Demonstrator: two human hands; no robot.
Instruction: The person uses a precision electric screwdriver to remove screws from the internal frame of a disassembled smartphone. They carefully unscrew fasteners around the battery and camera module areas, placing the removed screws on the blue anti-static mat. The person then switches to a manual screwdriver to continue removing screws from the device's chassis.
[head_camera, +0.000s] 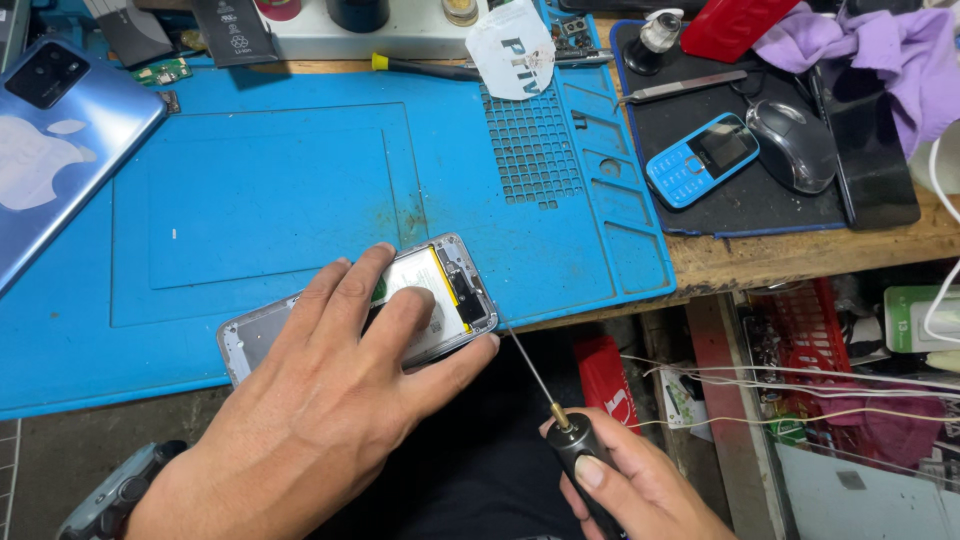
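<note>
An opened smartphone (455, 275) lies back-up at the front edge of a blue repair mat (300, 180), its white battery and circuit board exposed. My left hand (330, 400) presses flat on it, fingers spread over the battery. My right hand (630, 485) grips the dark handle of a thin precision screwdriver (572, 440). Its long shaft slants up-left, and the tip touches the phone's lower right corner.
A blue phone back cover (60, 140) rests at the far left. On a black pad at the right lie a small blue keypad phone (700, 160), a grey mouse (795, 145), tweezers (680, 88) and a dark phone (868, 145). A purple cloth (880, 50) sits behind. The table edge drops off below the mat.
</note>
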